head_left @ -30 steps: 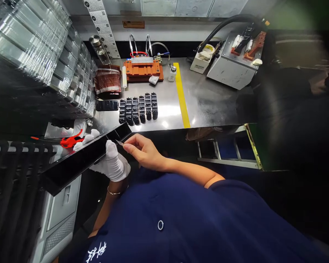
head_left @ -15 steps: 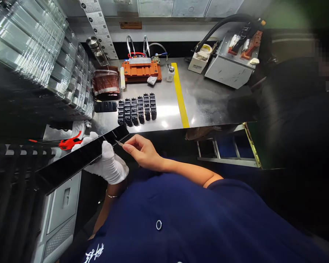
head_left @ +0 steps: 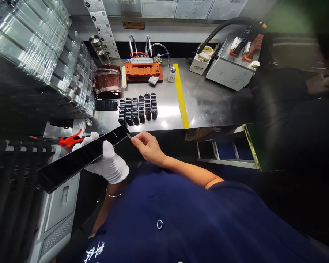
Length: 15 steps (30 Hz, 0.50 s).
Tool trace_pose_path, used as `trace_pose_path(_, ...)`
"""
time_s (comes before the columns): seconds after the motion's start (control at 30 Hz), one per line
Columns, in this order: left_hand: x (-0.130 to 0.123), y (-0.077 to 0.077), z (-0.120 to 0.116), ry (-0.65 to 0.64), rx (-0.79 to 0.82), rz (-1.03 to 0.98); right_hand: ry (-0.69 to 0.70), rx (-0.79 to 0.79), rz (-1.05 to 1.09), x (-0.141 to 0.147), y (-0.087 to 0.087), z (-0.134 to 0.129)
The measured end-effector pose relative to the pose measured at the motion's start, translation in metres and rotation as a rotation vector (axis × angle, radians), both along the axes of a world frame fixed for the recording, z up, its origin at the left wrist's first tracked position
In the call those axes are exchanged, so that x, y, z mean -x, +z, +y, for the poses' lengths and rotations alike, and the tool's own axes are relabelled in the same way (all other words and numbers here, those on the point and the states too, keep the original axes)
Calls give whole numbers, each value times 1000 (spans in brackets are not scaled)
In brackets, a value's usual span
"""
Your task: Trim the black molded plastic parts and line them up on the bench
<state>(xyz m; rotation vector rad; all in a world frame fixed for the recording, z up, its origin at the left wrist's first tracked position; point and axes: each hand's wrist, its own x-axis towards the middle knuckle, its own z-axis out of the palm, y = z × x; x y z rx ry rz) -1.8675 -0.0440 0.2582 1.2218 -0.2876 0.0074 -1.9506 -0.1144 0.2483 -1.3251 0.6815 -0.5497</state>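
Observation:
My left hand, in a white glove, is wrapped round a long black bar-shaped tray that slants up to the right in front of the bench. Bare and pinched, my right hand holds a thin pointed metal tool, its tip at the tray's upper right end. What lies inside the dark tray is too small to tell. Just beyond that end, several rows of small black parts stand on the metal bench. A black phone lies left of them.
An orange fixture, a small bottle and a grey machine stand towards the back. Plastic-wrapped trays are stacked at the left, above a red-handled tool. A person in dark clothing is at the right.
My right hand has moved right along the tray, bringing the tool's tip from the inner part to its upper right end. My left hand keeps its hold.

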Motion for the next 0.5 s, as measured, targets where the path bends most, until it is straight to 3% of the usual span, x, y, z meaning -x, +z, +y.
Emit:
trace_pose_path(0.07, 1, 2, 0, 131, 172, -30, -8, 18, -1, 1, -1, 1)
trace_pose_path(0.1, 2, 4, -1, 138, 203, -14, -13, 29, -2, 1, -1, 1)
trace_pose_path(0.2, 3, 12, -2, 136, 167, 33, -7, 66, -10, 3, 2, 5)
trace_pose_path(0.37, 4, 15, -8, 248, 152, -90, 89, 109, -49, 5, 11, 8)
trace_pose_path(0.5, 8, 14, -6, 218, 3, -86, 62, 87, -62, 4, 8, 7)
